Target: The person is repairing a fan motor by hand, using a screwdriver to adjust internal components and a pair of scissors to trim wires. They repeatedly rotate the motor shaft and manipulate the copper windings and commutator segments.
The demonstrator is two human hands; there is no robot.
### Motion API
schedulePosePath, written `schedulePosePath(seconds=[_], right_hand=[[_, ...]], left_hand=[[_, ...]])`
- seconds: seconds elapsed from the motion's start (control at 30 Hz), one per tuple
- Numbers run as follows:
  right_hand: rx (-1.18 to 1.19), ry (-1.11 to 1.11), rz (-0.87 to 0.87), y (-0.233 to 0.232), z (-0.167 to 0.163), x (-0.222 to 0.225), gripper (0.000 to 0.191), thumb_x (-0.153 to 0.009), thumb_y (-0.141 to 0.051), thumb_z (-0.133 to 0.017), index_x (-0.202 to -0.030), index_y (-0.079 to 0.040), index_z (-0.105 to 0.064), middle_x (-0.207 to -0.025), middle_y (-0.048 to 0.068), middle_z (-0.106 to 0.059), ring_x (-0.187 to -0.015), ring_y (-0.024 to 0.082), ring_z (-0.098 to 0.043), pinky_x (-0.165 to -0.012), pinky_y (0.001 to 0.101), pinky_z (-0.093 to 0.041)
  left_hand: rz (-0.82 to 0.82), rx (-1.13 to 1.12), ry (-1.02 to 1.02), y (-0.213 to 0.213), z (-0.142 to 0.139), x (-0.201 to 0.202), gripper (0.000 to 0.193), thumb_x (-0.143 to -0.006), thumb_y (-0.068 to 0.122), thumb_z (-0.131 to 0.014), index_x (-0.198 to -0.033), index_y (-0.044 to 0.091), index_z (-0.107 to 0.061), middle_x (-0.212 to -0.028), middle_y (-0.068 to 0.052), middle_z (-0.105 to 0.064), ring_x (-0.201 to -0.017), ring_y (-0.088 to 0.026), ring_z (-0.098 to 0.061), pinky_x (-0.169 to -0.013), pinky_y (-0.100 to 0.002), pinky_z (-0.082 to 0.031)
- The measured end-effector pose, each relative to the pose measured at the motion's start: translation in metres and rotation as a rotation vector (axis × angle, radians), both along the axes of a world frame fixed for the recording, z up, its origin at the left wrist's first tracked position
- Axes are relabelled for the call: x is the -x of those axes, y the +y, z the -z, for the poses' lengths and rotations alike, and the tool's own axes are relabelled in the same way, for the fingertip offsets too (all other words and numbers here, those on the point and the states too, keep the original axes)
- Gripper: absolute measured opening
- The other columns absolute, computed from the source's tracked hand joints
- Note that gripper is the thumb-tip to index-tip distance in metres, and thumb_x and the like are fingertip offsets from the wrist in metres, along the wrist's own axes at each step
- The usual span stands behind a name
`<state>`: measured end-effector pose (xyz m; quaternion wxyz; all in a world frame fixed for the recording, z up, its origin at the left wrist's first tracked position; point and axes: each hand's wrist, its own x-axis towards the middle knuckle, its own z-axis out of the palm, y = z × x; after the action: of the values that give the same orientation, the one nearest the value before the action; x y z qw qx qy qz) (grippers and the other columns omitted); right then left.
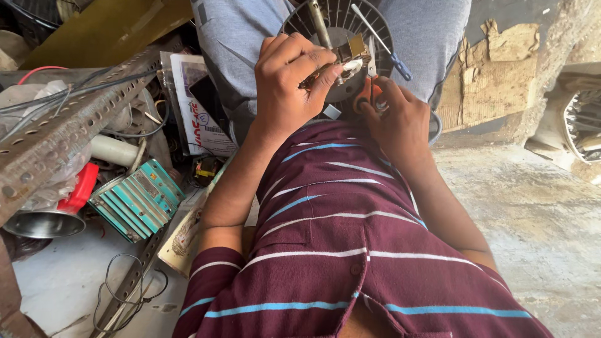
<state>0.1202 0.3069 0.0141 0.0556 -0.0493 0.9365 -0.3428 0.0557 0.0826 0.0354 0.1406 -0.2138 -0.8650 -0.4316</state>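
Two hands working close: left hand (289, 84) gripping small metal part (341, 62), right hand (397, 116) gripping orange pliers (368, 87) just right, pointing far.

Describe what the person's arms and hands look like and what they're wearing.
Both arms are bare from above the elbow down. The left hand and right hand wear no gloves; no rings or watch show. Short sleeves belong to a maroon shirt with thin white and light blue horizontal stripes and a buttoned front placket.
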Motion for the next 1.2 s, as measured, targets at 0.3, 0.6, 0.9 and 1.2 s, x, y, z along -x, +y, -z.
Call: schedulePosePath(seconds=[0.3,0.6,0.9,1.2], right_hand=[[0.068,-0.205,0.034,0.013,-0.003,-0.001,0.083,-0.083,-0.006,-0.079,-0.153,0.0,-0.037,-0.095,0.015,-0.077,-0.075,0.029,-0.075,-0.069,0.0359,-0.06],[0.343,-0.021,0.08,0.035,0.008,-0.015,0.032,-0.094,-0.011,-0.084,-0.118,0.004,-0.069,-0.089,0.009,-0.076,-0.074,0.012,-0.074,-0.066,0.026,-0.06],[-0.309,0.228,-0.268,0.029,-0.084,0.024,0.022,-0.097,-0.027,-0.083,-0.103,-0.007,-0.075,-0.068,0.001,-0.064,-0.054,0.015,-0.062,-0.048,0.0302,-0.044],[-0.426,0.131,-0.257,0.02,-0.103,0.036,0.02,-0.105,-0.028,-0.078,-0.097,-0.011,-0.071,-0.064,0.002,-0.06,-0.053,0.021,-0.06,-0.051,0.0364,-0.044]], left_hand=[[-0.047,-0.217,-0.036,0.028,0.02,0.009,0.026,-0.09,0.022,-0.087,-0.102,0.009,-0.069,-0.108,-0.003,-0.075,-0.098,-0.022,-0.071,-0.093,-0.036,-0.051],[-0.075,-0.364,-0.003,0.048,0.046,0.006,0.062,-0.092,0.021,-0.09,-0.142,0.016,-0.054,-0.106,0.001,-0.076,-0.096,-0.013,-0.073,-0.09,-0.029,-0.052],[-0.097,-0.39,-0.064,0.06,0.051,0.007,0.075,-0.091,0.017,-0.089,-0.15,0.017,-0.043,-0.108,0.003,-0.077,-0.086,-0.013,-0.065,-0.082,-0.028,-0.05],[-0.082,-0.443,-0.096,0.07,0.057,0.011,0.073,-0.087,0.013,-0.088,-0.145,0.016,-0.044,-0.116,0.001,-0.077,-0.102,-0.016,-0.07,-0.091,-0.03,-0.05]])
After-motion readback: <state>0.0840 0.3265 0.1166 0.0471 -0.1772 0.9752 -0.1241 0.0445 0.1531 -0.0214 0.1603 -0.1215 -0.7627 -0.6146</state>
